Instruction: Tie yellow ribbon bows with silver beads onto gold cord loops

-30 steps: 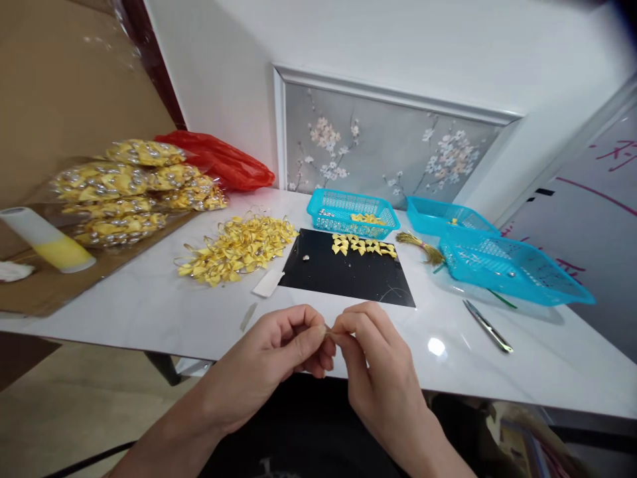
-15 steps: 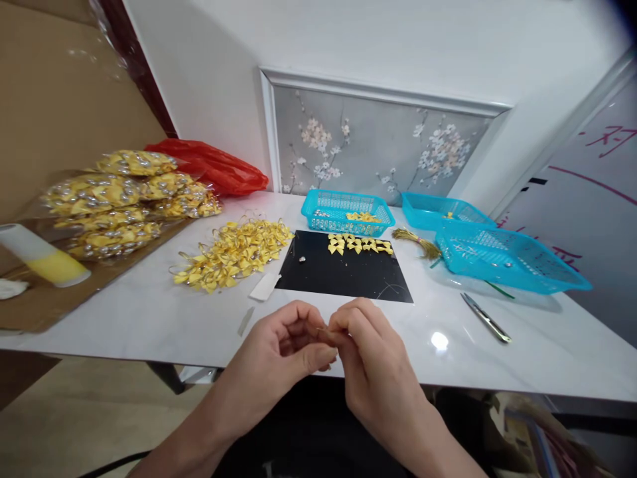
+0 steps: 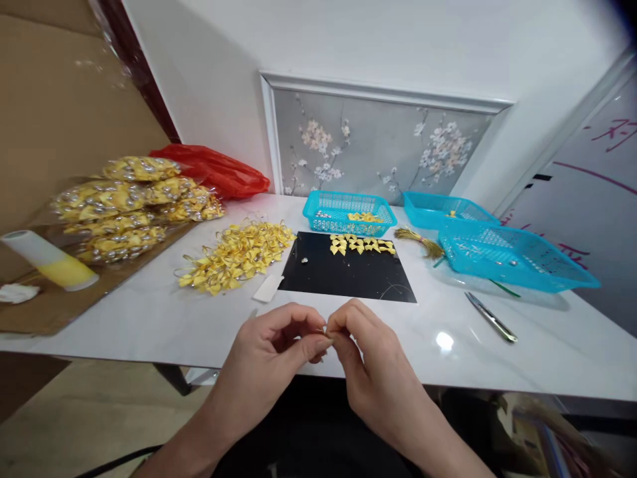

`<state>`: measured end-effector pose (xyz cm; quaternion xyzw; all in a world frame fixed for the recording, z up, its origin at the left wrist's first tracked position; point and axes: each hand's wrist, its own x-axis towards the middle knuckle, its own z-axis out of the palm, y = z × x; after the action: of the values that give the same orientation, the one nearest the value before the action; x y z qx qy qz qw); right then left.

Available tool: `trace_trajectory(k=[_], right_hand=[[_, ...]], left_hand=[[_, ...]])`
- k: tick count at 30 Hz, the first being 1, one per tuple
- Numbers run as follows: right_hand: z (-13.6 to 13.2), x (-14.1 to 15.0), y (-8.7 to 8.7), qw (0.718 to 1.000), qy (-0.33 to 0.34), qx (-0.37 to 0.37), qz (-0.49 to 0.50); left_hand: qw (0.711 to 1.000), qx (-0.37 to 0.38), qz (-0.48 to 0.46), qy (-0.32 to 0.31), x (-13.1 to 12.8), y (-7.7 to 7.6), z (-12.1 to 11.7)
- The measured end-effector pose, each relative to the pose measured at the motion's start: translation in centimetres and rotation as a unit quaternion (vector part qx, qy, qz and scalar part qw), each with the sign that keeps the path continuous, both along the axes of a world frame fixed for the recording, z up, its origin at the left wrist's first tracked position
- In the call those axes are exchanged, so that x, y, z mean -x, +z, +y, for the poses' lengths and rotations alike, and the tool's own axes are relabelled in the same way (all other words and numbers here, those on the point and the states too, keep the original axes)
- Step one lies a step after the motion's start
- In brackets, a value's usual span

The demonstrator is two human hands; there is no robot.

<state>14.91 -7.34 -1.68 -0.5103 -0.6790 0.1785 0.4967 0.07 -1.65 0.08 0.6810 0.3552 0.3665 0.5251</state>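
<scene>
My left hand point(image 3: 279, 352) and my right hand point(image 3: 375, 355) meet over the table's front edge, fingertips almost touching. Between thumbs and forefingers both pinch a thin gold wire point(image 3: 324, 333), of which only a short bit shows. Beyond them lies a black mat point(image 3: 348, 275) with rows of yellow ribbon bows point(image 3: 361, 245) along its far edge and a small silvery bead point(image 3: 304, 261) at its left. To the left spreads a heap of finished yellow bows with wire loops point(image 3: 239, 255). A bundle of gold wires point(image 3: 421, 242) rests right of the mat.
Behind the mat stands a blue basket point(image 3: 348, 229) with beads and bows. Two more blue baskets point(image 3: 522, 259) point(image 3: 448, 211) are at the right, near snips point(image 3: 492, 317). Bagged bows point(image 3: 124, 206), a red bag point(image 3: 213, 169) and a yellow-white roll point(image 3: 52, 261) sit at left.
The fingertips of my left hand have closed in, thumb and forefinger now pinched near my right fingertips. The view has shifted slightly.
</scene>
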Motion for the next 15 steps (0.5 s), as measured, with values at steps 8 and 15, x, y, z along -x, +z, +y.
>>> trace_trajectory(k=[8, 15], right_hand=[[-0.01, 0.11, 0.22, 1.000, 0.004, 0.000, 0.006], [0.09, -0.15, 0.31, 0.997, 0.010, -0.025, 0.071]], left_hand=[[0.999, -0.011, 0.000, -0.037, 0.45, -0.28, 0.37], [0.996, 0.048, -0.072, -0.037, 0.50, -0.83, 0.49]])
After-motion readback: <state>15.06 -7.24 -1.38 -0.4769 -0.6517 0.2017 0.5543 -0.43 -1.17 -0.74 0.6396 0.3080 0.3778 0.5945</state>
